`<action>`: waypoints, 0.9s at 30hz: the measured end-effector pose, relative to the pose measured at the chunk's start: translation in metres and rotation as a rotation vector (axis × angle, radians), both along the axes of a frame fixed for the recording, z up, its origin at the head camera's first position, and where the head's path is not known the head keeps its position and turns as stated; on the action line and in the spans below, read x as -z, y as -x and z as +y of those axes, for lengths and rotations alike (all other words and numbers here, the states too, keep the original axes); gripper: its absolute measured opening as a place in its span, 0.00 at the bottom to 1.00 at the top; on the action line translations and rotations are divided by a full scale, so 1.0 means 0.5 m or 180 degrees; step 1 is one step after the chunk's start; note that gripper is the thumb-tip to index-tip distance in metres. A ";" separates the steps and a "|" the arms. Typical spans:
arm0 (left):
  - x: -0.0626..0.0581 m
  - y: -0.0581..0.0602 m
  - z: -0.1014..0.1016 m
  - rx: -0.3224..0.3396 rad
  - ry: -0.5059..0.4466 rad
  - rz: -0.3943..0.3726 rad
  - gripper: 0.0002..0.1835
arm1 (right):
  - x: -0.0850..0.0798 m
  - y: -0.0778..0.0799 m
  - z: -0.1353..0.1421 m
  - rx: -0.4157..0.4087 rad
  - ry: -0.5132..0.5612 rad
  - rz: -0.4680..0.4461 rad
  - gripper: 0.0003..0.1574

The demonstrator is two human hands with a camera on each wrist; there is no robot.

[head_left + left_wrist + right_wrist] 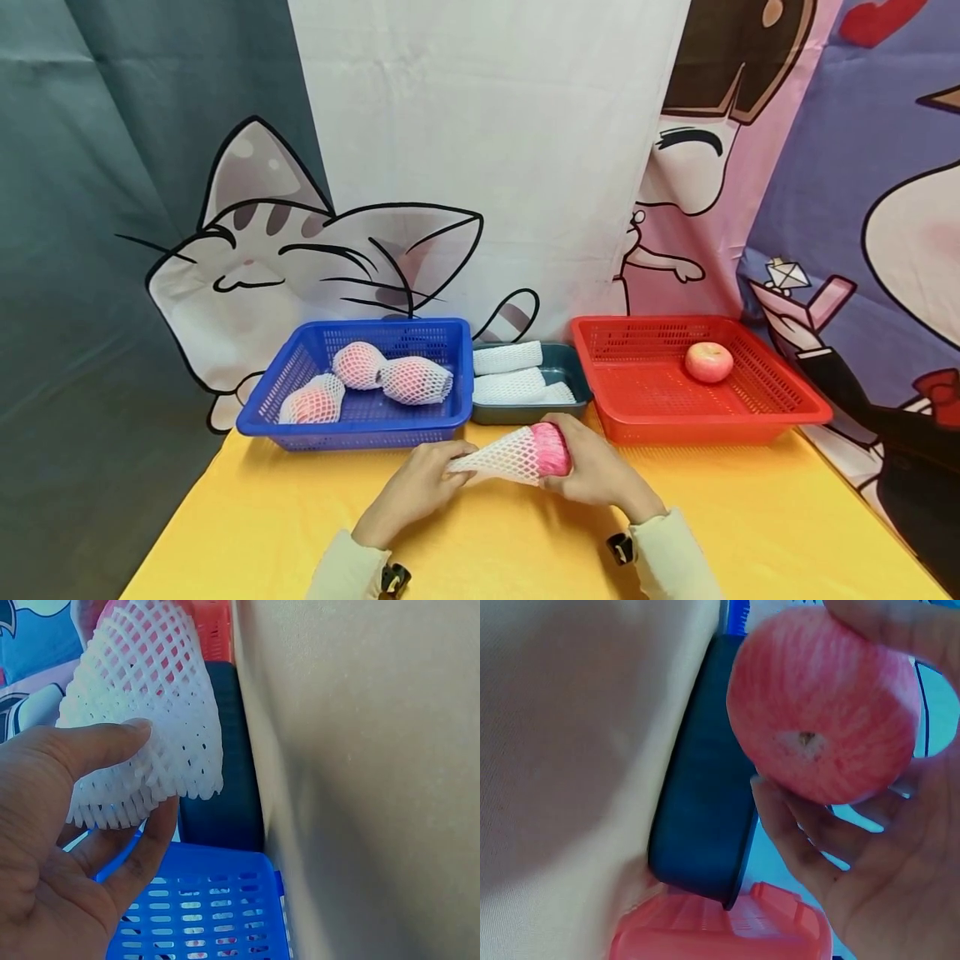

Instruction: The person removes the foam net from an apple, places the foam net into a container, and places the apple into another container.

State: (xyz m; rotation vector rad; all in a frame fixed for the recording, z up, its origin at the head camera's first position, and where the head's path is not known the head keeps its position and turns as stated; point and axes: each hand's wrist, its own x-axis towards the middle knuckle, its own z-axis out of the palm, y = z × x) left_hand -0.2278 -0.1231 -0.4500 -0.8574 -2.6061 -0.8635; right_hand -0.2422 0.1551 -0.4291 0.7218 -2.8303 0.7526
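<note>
Above the front of the table, a red-pink apple (552,450) sits partly inside a white foam fruit net (506,457). My left hand (426,490) pinches the net's narrow end between thumb and fingers. In the left wrist view the net (150,697) flares out flat past the thumb. My right hand (591,467) grips the apple's bare end. The right wrist view shows the apple (825,712) with thumb and fingers on opposite sides and its dimpled end facing the camera.
At the left, a blue basket (352,429) holds three netted apples. Between the baskets, a dark green tray (562,371) contains several white foam nets (508,358). A red basket (705,429) at the right has one bare apple (708,362). Behind them hangs a cartoon-printed curtain.
</note>
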 end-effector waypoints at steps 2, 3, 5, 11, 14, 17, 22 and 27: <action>-0.003 -0.001 -0.001 -0.0018 -0.0001 -0.0007 0.10 | 0.000 0.001 0.002 0.0136 0.0042 -0.0013 0.51; -0.004 -0.001 -0.001 -0.0024 0.0001 -0.0015 0.10 | -0.001 0.001 0.003 0.0175 0.0075 -0.0006 0.51; -0.005 -0.001 -0.002 -0.0012 0.0009 -0.0012 0.10 | -0.001 0.002 0.005 0.0237 0.0133 0.0010 0.52; -0.007 0.000 -0.004 -0.0036 0.0008 0.0072 0.10 | -0.001 0.003 0.008 0.0340 0.0271 0.0165 0.53; -0.006 0.000 -0.004 -0.0055 0.0007 0.0080 0.10 | -0.001 0.002 0.009 0.0370 0.0354 0.0280 0.53; -0.005 -0.002 -0.004 -0.0058 -0.0003 0.0074 0.10 | -0.003 0.002 0.008 0.0384 0.0430 0.0391 0.54; -0.004 -0.003 -0.002 -0.0039 -0.0045 0.0091 0.10 | -0.011 0.000 0.006 0.0459 0.0536 0.0495 0.55; -0.004 -0.002 -0.002 -0.0035 -0.0051 0.0099 0.10 | -0.018 0.001 0.008 0.0526 0.0668 0.0525 0.56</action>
